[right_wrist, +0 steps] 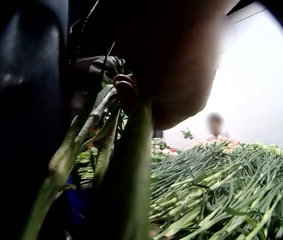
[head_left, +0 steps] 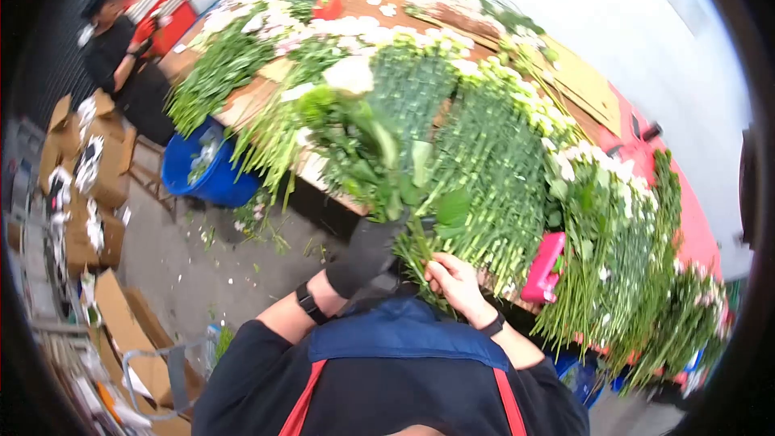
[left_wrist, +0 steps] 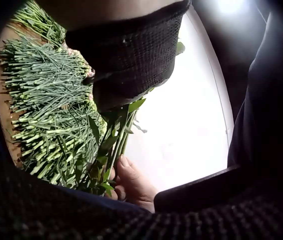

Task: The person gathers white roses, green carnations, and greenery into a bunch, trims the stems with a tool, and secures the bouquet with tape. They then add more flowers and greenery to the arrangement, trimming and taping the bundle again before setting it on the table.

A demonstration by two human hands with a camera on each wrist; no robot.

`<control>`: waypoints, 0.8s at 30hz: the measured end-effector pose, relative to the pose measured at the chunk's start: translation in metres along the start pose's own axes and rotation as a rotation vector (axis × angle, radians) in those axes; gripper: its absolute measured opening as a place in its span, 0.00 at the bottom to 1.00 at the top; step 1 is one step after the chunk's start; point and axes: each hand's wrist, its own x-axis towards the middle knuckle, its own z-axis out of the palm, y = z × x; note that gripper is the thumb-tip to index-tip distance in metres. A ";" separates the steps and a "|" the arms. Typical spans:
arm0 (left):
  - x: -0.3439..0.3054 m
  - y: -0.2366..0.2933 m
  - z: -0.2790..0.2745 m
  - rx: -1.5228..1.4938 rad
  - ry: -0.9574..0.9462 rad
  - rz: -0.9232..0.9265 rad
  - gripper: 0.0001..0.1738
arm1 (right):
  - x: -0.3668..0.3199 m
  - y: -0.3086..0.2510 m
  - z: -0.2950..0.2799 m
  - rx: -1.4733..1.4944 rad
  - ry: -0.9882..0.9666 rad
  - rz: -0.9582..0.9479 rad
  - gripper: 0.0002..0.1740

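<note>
My left hand (head_left: 365, 254), in a black glove, grips a bouquet (head_left: 351, 141) around its stems, in front of my body. A large white bloom (head_left: 349, 74) and bright green foliage top the bouquet. Just below the glove, my bare right hand (head_left: 456, 281) pinches the lower leafy stems (head_left: 416, 254) between thumb and fingers. In the left wrist view, the right thumb (left_wrist: 126, 170) lies against the green stems (left_wrist: 122, 135) under the glove (left_wrist: 131, 60). Thick cut stems (right_wrist: 64, 160) hang down close to the camera in the right wrist view.
Long bundles of green-stemmed flowers (head_left: 492, 161) cover the table ahead. A pink tool (head_left: 543, 266) lies among them to the right. At left stand a blue bucket (head_left: 211, 182) and cardboard boxes (head_left: 93, 218). Another person (head_left: 121, 56) works at the far left; clippings (head_left: 262, 230) litter the floor.
</note>
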 end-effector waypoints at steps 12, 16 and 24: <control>0.047 -0.006 0.001 -1.236 0.119 -0.557 0.16 | 0.077 -0.077 -0.099 -0.662 0.081 -0.058 0.16; 0.053 -0.021 0.008 -1.126 0.138 -0.563 0.18 | 0.157 -0.035 -0.187 -0.725 0.531 -0.069 0.14; 0.069 -0.028 0.017 -1.161 0.205 -0.612 0.18 | 0.190 -0.022 -0.198 -0.952 0.632 0.181 0.17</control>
